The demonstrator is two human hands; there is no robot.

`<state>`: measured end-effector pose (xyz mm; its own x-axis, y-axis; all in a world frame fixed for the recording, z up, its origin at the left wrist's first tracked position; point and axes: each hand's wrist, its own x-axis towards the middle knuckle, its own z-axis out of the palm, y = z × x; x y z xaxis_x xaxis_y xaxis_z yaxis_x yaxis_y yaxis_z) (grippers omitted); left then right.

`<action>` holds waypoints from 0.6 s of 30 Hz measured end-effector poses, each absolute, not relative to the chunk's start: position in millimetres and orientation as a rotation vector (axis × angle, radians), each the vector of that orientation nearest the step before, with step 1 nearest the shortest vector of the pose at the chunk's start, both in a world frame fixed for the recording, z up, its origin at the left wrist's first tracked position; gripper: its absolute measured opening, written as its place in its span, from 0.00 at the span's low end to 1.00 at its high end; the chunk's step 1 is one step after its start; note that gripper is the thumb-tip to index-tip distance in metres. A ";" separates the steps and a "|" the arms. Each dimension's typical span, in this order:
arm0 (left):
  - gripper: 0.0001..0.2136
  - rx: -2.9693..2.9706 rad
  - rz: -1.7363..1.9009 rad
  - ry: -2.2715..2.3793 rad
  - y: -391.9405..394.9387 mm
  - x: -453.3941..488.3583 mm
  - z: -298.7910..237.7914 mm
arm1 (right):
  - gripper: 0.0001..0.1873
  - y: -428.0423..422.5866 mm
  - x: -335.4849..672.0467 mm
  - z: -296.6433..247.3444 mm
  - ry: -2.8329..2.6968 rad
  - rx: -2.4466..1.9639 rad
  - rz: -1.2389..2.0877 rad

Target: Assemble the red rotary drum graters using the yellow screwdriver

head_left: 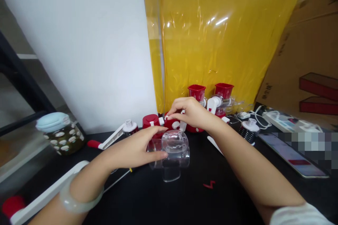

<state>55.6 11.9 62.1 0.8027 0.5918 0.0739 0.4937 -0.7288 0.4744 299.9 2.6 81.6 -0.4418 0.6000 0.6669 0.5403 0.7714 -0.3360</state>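
My left hand [137,149] is wrapped round a clear plastic housing [174,153] that stands on the black table [185,200]. Just behind the housing, my right hand [188,112] pinches a red and white base part [173,123] with its fingertips. A pale bangle [76,202] sits on my left wrist. To the left of the red part lie a red cap-like piece [151,120] and a white crank handle with a red knob [113,137].
Two assembled red and clear grinders [223,100] stand at the back against yellow film. A drum blade with a white cap [248,130], a phone [290,154], a power strip [282,119], a glass jar with a blue lid [59,132] and a second crank handle [42,197] surround the work spot.
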 end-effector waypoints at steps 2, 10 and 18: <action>0.33 2.500 0.316 0.812 11.3 55.5 60.3 | 0.01 7.1 303.2 79.5 -2.173 -0.852 0.090; 0.33 2.350 0.337 0.874 10.4 64.0 54.0 | 0.08 3.0 298.3 59.0 -2.263 -0.808 0.127; 0.30 2.324 0.339 0.850 12.6 67.2 50.4 | 0.02 -4.6 296.7 50.1 -2.155 -0.830 0.258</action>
<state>67.2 12.6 50.4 0.7582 0.6516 0.0232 0.4885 -0.5913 0.6417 296.7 -4.6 50.1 -0.4691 0.6385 0.6101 0.4765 0.7646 -0.4339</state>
